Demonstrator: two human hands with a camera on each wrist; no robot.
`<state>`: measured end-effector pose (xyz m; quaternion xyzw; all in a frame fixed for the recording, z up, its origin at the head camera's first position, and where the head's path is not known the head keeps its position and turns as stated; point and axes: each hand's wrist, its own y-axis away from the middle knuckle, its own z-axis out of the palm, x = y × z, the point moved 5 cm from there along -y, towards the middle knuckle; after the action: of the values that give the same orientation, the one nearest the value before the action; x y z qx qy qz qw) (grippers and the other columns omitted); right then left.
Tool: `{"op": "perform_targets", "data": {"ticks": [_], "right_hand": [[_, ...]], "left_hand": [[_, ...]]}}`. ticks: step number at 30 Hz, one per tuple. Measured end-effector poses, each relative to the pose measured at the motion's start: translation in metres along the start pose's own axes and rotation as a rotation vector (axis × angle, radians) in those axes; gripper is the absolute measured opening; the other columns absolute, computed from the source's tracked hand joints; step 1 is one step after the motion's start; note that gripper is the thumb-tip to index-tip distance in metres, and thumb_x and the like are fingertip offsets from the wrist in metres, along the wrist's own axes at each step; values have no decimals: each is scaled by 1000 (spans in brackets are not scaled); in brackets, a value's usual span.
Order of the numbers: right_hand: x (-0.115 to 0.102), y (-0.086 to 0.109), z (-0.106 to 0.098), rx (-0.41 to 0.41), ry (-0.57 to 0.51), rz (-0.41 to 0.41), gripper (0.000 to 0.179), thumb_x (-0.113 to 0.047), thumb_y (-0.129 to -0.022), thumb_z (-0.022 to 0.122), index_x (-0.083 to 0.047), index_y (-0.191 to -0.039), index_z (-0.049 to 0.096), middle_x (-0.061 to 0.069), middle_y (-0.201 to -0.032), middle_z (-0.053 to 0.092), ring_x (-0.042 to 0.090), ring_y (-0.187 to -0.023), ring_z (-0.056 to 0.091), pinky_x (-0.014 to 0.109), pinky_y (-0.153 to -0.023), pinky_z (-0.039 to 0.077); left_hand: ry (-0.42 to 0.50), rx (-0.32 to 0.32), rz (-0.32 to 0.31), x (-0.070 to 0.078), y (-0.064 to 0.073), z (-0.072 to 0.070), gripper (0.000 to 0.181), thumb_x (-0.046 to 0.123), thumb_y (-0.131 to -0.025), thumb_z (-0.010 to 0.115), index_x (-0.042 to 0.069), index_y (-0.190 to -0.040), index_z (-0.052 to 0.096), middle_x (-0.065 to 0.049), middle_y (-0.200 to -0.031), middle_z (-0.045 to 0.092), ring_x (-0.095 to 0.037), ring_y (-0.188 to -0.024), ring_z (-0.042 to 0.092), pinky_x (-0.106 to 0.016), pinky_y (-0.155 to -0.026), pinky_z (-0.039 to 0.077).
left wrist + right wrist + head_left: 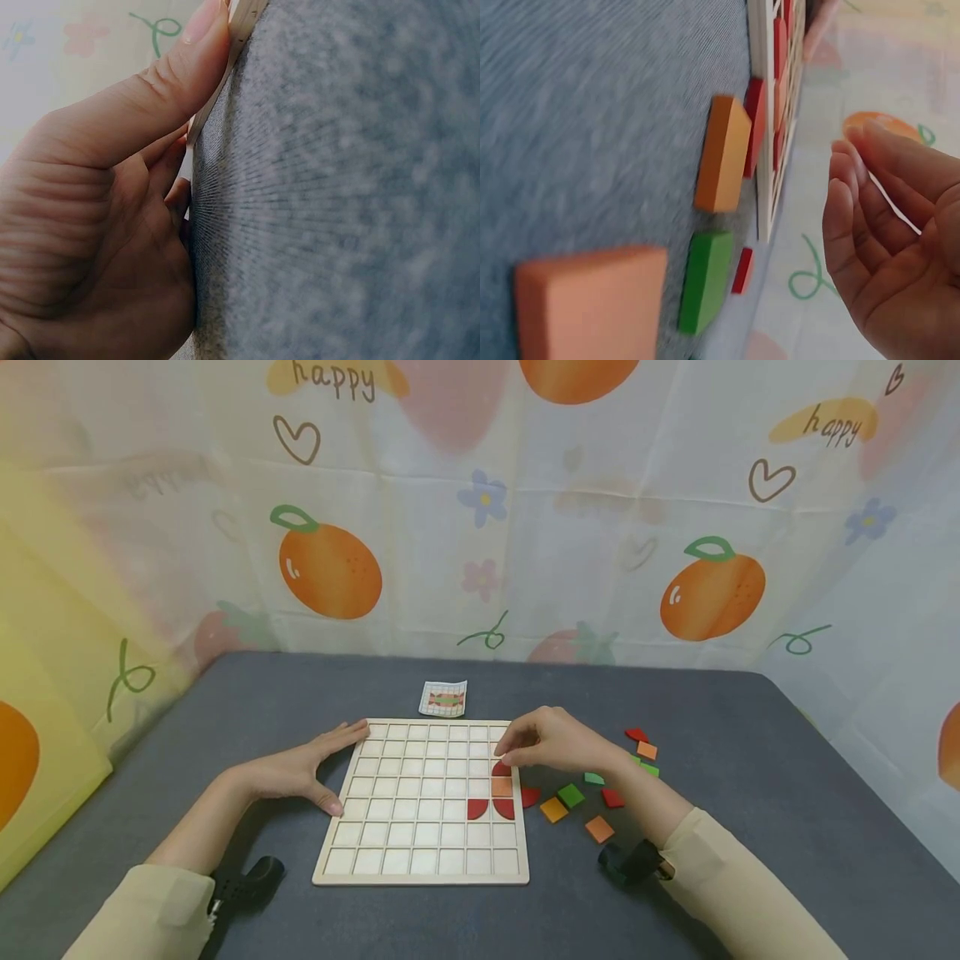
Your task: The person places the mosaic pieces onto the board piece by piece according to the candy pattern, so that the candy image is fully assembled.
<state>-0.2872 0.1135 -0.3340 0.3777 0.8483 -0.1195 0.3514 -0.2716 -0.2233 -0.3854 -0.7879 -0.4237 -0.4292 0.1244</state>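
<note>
A pale wooden grid board [399, 835] lies on the dark grey table. Along its left side is my left hand [288, 770], with fingers stretched to the far left corner and thumb on the edge; the left wrist view shows the thumb [142, 105] against the wood. My right hand [558, 739] hovers over the board's right edge, just above a red rounded tile [501, 769]. Its thumb and fingers are bent close together in the right wrist view, and no piece shows between them. Below that tile sit an orange square [502, 787] and two red rounded tiles, one of them [477, 809] farther left.
Right of the board lie loose tiles: a red one [530, 797] near the edge, a yellow-orange square [553, 810], a green square [571, 795], an orange square [599, 829] and several more by the right forearm. A small pattern card [443, 699] lies behind the board.
</note>
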Motion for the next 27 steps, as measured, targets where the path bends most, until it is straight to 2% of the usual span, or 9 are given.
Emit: {"op": "perform_targets", "data": {"ticks": [5,9,20,27], "right_hand": [[8,5,-4,-9,2,30,17,-21,-93,69,-12,-106,75,5,-94,77,17,-86,70,29,-76,54],[17,9,-6,-21,20,60,16,-22,-92,70,-16,-105,76,0,-96,76,12,-86,69,29,-78,54],[37,17,3,-151,20,106,17,-27,-87,75,-18,-101,74,-3,-91,74,10,-83,68,28,-77,56],[36,16,9,-181,68,108,21,-33,-83,79,-20,-98,71,-4,-88,68,12,-83,61,27,-77,51]], "left_hand": [[-2,0,-3,0,0,0,121,26,-69,90,11,-160,11,-17,-168,-5,-49,-151,-15,-77,-110,1],[-3,2,2,0,0,0,122,26,-68,90,10,-160,12,-17,-168,-5,-49,-151,-15,-77,-110,1],[4,2,-4,2,0,0,122,25,-68,90,8,-160,11,-18,-168,-6,-49,-151,-16,-76,-110,-1],[6,3,-7,0,0,0,122,25,-68,90,9,-160,12,-18,-168,-6,-49,-151,-16,-76,-110,0]]}}
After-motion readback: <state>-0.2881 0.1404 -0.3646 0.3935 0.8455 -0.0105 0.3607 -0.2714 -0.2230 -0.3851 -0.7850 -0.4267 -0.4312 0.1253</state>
